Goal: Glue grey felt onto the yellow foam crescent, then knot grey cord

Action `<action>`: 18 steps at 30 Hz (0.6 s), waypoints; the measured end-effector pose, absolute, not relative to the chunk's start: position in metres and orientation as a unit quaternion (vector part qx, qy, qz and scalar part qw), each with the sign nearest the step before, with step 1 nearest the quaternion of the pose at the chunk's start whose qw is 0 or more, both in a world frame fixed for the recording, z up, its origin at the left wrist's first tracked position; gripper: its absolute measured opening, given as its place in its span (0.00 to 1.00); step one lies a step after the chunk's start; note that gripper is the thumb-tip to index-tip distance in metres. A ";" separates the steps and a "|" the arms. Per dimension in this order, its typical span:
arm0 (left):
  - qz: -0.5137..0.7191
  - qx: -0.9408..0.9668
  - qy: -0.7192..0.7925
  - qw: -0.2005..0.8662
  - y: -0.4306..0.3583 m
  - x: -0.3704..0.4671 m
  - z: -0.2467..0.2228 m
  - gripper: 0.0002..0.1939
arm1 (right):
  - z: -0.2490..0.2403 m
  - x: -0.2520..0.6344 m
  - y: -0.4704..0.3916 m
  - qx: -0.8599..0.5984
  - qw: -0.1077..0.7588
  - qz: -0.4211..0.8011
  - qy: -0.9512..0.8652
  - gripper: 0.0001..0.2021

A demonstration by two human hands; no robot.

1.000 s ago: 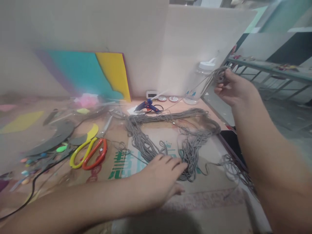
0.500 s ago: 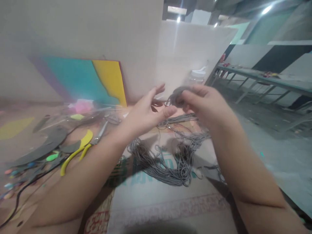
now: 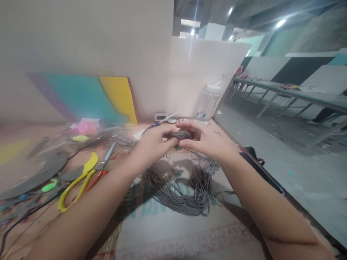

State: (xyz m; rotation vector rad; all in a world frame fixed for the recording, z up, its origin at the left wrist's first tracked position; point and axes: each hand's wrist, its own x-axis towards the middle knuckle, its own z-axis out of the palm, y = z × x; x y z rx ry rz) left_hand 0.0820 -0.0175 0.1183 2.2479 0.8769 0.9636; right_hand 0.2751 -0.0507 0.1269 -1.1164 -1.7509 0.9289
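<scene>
A small wound bundle of grey cord (image 3: pixel 182 135) is held between both hands above the table. My left hand (image 3: pixel 158 141) pinches its left side with thumb and fingers. From the right, my right hand (image 3: pixel 204 139) curves its fingers and thumb around the bundle. Below the hands, a large loose skein of grey cord (image 3: pixel 181 196) lies in a U shape on a printed white sack (image 3: pixel 162 227). Some strands behind and under the hands are hidden.
Yellow-handled scissors (image 3: pixel 77 184) and orange-handled ones (image 3: pixel 93 180) lie left, near grey cut pieces (image 3: pixel 51 169). A clear bottle (image 3: pixel 207 104) and small white device (image 3: pixel 161 116) stand at the back. A dark phone-like slab (image 3: pixel 261 172) lies by the right edge.
Both hands have come together lower down. My left hand, open and apart before, now grips the cord bundle along with my right hand. The view has shifted slightly.
</scene>
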 end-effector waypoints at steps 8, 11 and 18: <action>0.355 0.820 0.330 0.307 -0.004 0.083 0.107 0.13 | 0.119 0.271 -0.042 -0.373 0.529 0.513 -0.564 0.14; 0.361 0.798 0.327 0.354 0.004 0.083 0.101 0.15 | 0.118 0.269 -0.044 -0.348 0.548 0.558 -0.518 0.14; 0.381 0.773 0.311 0.401 0.003 0.079 0.105 0.16 | 0.125 0.267 -0.055 -0.304 0.517 0.607 -0.522 0.10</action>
